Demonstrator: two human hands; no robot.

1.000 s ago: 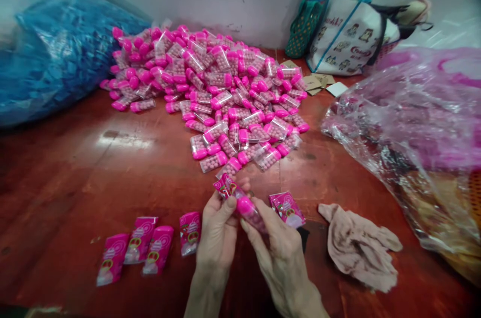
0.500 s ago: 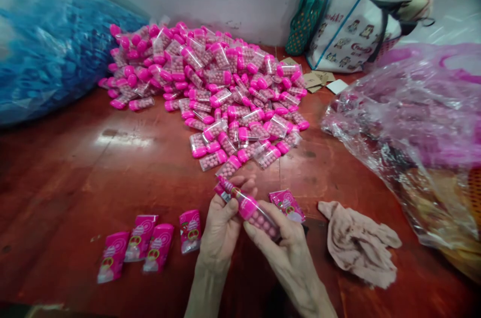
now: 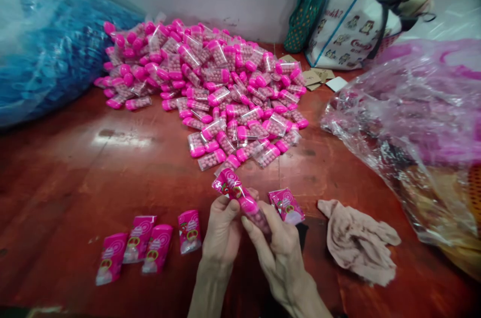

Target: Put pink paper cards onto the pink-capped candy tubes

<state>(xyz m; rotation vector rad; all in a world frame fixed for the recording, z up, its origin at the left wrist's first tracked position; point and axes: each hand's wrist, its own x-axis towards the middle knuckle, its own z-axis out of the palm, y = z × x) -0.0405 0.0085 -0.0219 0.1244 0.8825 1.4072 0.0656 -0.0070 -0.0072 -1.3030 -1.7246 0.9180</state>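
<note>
Between thumb and fingers, my left hand pinches a pink printed plastic sleeve. My right hand grips a small clear bottle of pale pink balls with a bright pink cap. The sleeve's lower end meets the cap; how far it goes over cannot be made out. Just beyond my right hand lies a stack of pink printed sleeves. Left of my left hand, a pink printed pack lies by itself, and further left several similar packs lie together.
A large heap of pink-capped bottles covers the back middle. Blue pieces fill a big clear bag at left. At right are a crumpled clear plastic bag and a beige cloth. A white printed tote bag stands against the wall.
The sleeve has turned to show its broad printed face and opened out above the cap. Both hands keep their hold, with the bottle tipped a little more upright. The view has shifted slightly.
</note>
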